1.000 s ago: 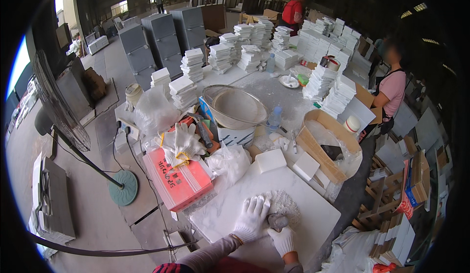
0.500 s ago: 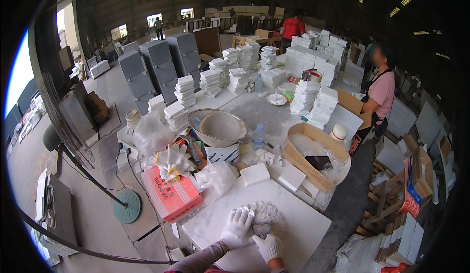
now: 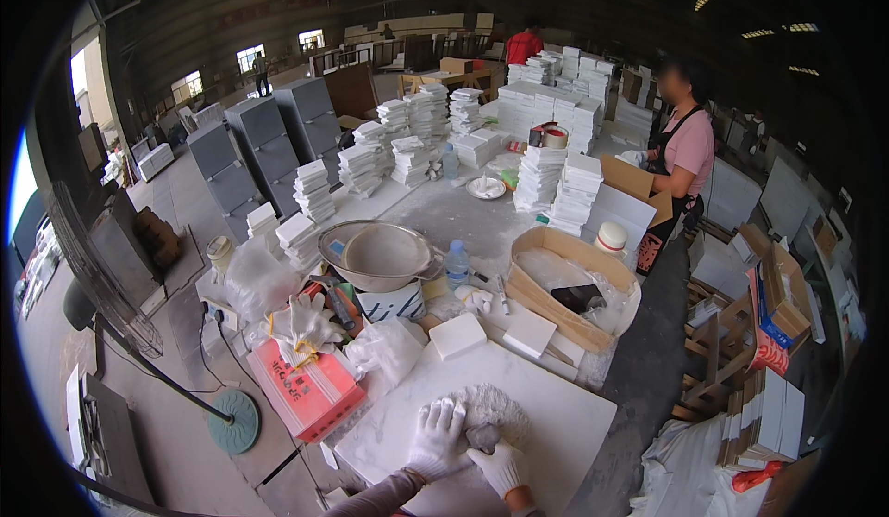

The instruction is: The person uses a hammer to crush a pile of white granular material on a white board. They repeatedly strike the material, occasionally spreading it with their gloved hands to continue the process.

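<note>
My left hand [image 3: 435,438], in a white knit glove, lies flat on a white marble-like slab [image 3: 565,417], fingers stretched out beside a heap of whitish powder [image 3: 500,408]. My right hand [image 3: 503,468], gloved the same way, grips a small grey lump [image 3: 483,436] at the near edge of that heap. What exactly the lump is, I cannot make out. Just beyond the slab's far edge sit two white tiles [image 3: 458,336] and a pair of loose tools.
A red-and-white box [image 3: 304,389] topped with gloves [image 3: 306,327] stands left, near a sieve in a metal basin [image 3: 375,256]. A cardboard box [image 3: 523,281] holds plastic and a dark phone. Tile stacks [image 3: 542,179] fill the far table; a person in pink [image 3: 690,142] stands right.
The whole view has shifted, so the scene sits further left. My left hand stays flat on the slab, and my right hand keeps its grip on the grey lump beside the powder.
</note>
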